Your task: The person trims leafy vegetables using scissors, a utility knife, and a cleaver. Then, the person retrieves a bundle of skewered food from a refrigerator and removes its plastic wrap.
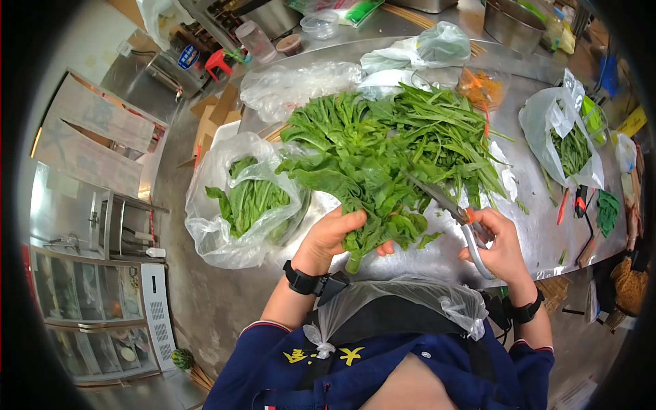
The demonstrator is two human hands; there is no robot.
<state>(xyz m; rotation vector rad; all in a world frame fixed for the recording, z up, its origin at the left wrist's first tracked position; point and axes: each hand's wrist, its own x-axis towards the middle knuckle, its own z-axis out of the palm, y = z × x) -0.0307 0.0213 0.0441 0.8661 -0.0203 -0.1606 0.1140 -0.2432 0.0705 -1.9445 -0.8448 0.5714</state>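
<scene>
My left hand [335, 236] is closed around the lower stem end of a leafy green [372, 198], near the front edge of the steel table. My right hand [499, 246] grips a pair of scissors [447, 201] by the pale loop handles, with an orange wrap near the pivot. The blades point left, and their tips reach in among the leaves; whether they touch is unclear. Beyond my hands lie a heap of broad-leaved greens [335, 123] and, to its right, a heap of narrow-leaved greens [444, 130].
Clear plastic bags of greens stand at left [201, 212] and right [529, 119]. A crumpled plastic bag [294, 85] and a container of orange shreds [478, 89] lie at the back. A metal pot [512, 27] stands behind. The table edge [581, 266] curves before me.
</scene>
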